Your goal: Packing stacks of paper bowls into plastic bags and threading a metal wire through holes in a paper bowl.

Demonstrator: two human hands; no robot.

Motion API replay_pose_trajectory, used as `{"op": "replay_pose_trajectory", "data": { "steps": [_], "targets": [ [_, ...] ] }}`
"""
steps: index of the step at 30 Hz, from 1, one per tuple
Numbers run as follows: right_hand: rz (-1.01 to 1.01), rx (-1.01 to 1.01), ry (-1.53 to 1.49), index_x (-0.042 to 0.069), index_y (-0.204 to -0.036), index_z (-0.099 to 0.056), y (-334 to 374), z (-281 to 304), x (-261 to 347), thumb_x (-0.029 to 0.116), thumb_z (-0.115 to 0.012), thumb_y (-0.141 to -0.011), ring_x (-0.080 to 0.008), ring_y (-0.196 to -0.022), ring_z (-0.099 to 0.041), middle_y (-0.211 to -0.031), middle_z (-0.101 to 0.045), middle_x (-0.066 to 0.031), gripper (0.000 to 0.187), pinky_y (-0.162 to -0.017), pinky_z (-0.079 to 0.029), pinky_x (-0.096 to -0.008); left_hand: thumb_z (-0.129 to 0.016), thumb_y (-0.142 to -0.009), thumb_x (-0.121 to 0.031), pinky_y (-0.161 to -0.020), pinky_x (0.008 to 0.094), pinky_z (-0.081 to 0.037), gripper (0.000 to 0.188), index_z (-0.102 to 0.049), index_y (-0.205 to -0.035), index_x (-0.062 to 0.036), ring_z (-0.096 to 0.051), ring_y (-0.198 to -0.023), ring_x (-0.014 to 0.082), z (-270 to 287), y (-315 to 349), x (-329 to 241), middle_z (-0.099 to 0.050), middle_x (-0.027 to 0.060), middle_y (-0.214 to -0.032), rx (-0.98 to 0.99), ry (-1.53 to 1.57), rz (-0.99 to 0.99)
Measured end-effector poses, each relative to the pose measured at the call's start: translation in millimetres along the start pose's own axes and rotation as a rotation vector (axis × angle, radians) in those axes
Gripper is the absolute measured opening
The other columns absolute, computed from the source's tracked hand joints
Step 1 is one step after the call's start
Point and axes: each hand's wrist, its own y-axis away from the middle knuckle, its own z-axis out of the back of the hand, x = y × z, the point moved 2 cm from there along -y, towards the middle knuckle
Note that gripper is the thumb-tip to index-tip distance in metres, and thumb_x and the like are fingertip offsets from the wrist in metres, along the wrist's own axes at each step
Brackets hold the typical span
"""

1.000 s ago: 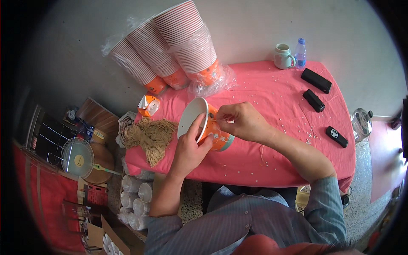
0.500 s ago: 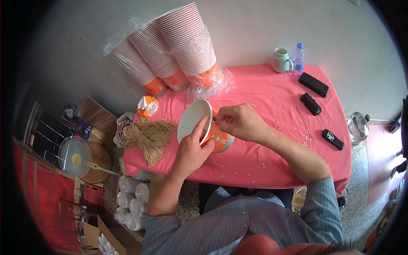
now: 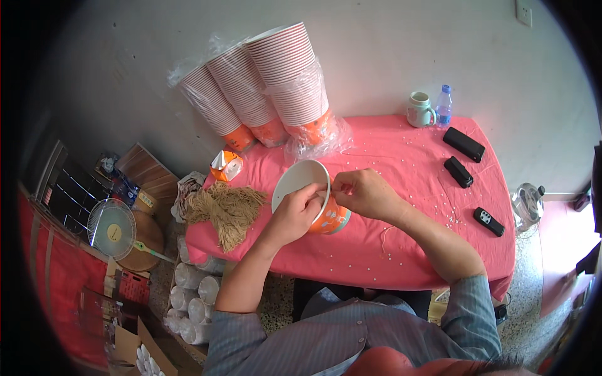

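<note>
Centre of frame: orange paper bowl (image 3: 313, 200) tilted on the pink tablecloth (image 3: 401, 250) — white inside, contents not visible. Left hand (image 3: 295, 216) fingers clamped on its rim; right hand (image 3: 364, 193) fingertips pinched together at the rim. Twine bundle (image 3: 229, 210) left; sleeved bowl stacks (image 3: 263, 94) upper left.

We see a small orange-and-white carton (image 3: 226, 165) at ten o'clock on the pink table (image 3: 401, 250), and clear plastic wrap (image 3: 313, 135) around stacked cups at twelve.

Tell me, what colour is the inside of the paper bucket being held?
White inside the paper bucket, orange outside; seen in the head view.
</note>
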Motion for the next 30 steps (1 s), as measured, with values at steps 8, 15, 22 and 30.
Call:
{"op": "replay_pose_trajectory", "data": {
  "steps": [8,15,22,30],
  "targets": [
    [-0.019,0.044,0.022,0.003,-0.099,-0.079,-1,-1,-2,0.012,-0.073,-0.087,-0.0330,-0.087,-0.079,-0.091,-0.080,-0.0166,0.016,-0.081,-0.063,-0.0420,-0.062,-0.105,-0.002,-0.084,0.0297,-0.058,0.016,-0.070,-0.116,0.0068,-0.075,-0.094,0.0124,-8,-6,3,-0.079,0.0120,-0.099,-0.085,0.002,0.041],
    [-0.004,0.038,0.040,0.004,-0.106,-0.078,-3,-2,-9,0.010,-0.072,-0.088,-0.0315,-0.085,-0.079,-0.090,-0.080,-0.0164,0.020,-0.078,-0.062,-0.0427,-0.068,-0.102,-0.006,-0.067,0.0319,-0.055,0.010,-0.071,-0.107,0.0008,-0.073,-0.076,0.0125,-3,-6,11,-0.075,0.0122,-0.084,-0.410,-0.117,-0.073],
    [-0.128,0.036,-0.069,0.004,-0.112,-0.076,-9,24,2,0.015,-0.077,-0.094,-0.0154,-0.067,-0.069,-0.074,-0.070,-0.0067,0.021,-0.065,-0.055,-0.0341,-0.073,-0.099,-0.002,-0.069,0.0313,-0.054,0.009,-0.073,-0.108,0.0004,-0.067,-0.074,0.0148,13,-14,-19,-0.071,0.0091,-0.087,-0.527,-0.101,-0.202],
    [-0.180,0.139,-0.465,0.002,-0.108,-0.077,-12,9,-15,0.025,-0.070,-0.107,-0.0099,-0.063,-0.064,-0.068,-0.066,-0.0035,0.024,-0.059,-0.052,-0.0314,-0.069,-0.105,-0.008,-0.073,0.0306,-0.057,0.019,-0.072,-0.120,0.0032,-0.071,-0.083,0.0154,-7,-36,-28,-0.075,0.0077,-0.102,-0.270,0.216,-0.066]
  ]
}}
